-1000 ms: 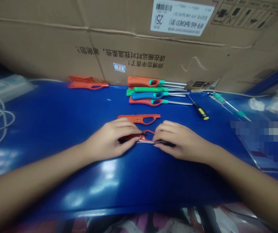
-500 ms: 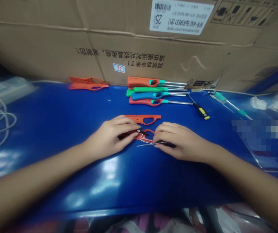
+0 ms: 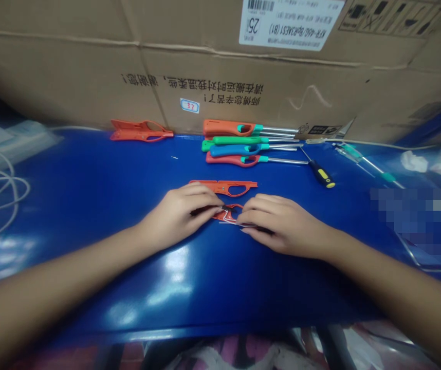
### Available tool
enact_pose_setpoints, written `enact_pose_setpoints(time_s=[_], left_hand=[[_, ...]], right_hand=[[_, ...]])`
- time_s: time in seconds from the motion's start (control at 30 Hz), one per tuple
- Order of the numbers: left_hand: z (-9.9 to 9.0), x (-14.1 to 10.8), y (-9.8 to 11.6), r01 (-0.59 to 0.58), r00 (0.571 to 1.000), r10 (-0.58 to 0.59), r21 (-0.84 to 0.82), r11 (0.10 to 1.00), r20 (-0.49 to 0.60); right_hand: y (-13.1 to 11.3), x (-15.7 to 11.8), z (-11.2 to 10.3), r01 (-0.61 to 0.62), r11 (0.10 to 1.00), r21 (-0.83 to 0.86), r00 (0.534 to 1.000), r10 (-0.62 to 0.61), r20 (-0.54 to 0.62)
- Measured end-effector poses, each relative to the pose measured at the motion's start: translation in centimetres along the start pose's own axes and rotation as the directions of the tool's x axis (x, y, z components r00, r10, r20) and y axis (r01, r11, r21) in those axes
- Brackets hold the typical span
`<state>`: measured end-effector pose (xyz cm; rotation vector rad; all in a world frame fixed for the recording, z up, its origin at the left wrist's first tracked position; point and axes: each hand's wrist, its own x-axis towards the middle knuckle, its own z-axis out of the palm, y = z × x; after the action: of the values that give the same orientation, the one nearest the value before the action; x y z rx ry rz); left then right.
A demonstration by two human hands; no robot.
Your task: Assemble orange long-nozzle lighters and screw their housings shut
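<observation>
- We face a large cardboard box standing along the far edge, its printing upside down to us.
- We look down on a glossy blue table in front of it.
- Our left hand curls over the work near the middle, thumb and fingertips pinched together on a small black part.
- Our right hand faces it, fingers bent; we cannot tell whether its fingertips clamp anything.
- Beyond our hands, near the box, we have several lighters with orange, green, blue and red handles, their metal tubes pointing right.
- At their tips we find 1 black and yellow screwdriver.
- Just beyond our fingers lies 1 loose orange shell.
- Between our 2 hands sits the opened orange casing, partly hidden.
- Across it we see a thin white wire.
- Smallest is the black part, over the casing.
</observation>
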<state>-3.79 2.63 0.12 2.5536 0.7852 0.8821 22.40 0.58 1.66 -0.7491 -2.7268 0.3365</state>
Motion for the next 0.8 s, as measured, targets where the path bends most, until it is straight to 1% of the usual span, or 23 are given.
enact_pose_setpoints(time_s=[0.1, 0.2, 0.27, 0.33, 0.4, 0.5, 0.63, 0.7, 0.8], left_hand=[[0.0, 0.0, 0.0, 0.002, 1.000, -0.002, 0.001, 1.000, -0.011], [0.0, 0.0, 0.0, 0.013, 1.000, -0.013, -0.010, 1.000, -0.017], [-0.1, -0.1, -0.1, 0.017, 1.000, -0.018, -0.019, 1.000, -0.016], [-0.1, -0.1, -0.1, 0.017, 1.000, -0.017, -0.024, 1.000, -0.013], [-0.1, -0.1, -0.1, 0.014, 1.000, -0.014, -0.027, 1.000, -0.016], [-0.1, -0.1, -0.1, 0.008, 1.000, -0.008, -0.022, 1.000, -0.025], [-0.1, 0.0, -0.1, 0.016, 1.000, -0.017, -0.013, 1.000, -0.014], [-0.2, 0.1, -0.1, 0.024, 1.000, -0.024, -0.015, 1.000, 0.001], [-0.3, 0.1, -0.1, 0.025, 1.000, -0.025, -0.016, 1.000, 0.015]], right_hand=[[-0.3, 0.1, -0.2, -0.013, 0.999, 0.045, 1.000, 0.014, -0.020], [-0.9, 0.0, -1.2, -0.101, 0.986, 0.136, 0.994, 0.105, -0.024], [-1.1, -0.3, -2.1, -0.209, 0.965, 0.156, 0.978, 0.209, 0.016], [-0.9, -0.6, -2.9, -0.307, 0.941, 0.145, 0.951, 0.299, 0.076], [-0.6, -1.0, -3.4, -0.358, 0.923, 0.140, 0.931, 0.340, 0.133], [0.0, -1.2, -3.5, -0.374, 0.912, 0.170, 0.922, 0.347, 0.168], [0.1, -0.9, -2.9, -0.389, 0.892, 0.232, 0.921, 0.373, 0.111], [0.0, -0.6, -2.8, -0.417, 0.868, 0.271, 0.909, 0.407, 0.093], [-0.2, -0.4, -2.7, -0.478, 0.818, 0.321, 0.876, 0.471, 0.103]])
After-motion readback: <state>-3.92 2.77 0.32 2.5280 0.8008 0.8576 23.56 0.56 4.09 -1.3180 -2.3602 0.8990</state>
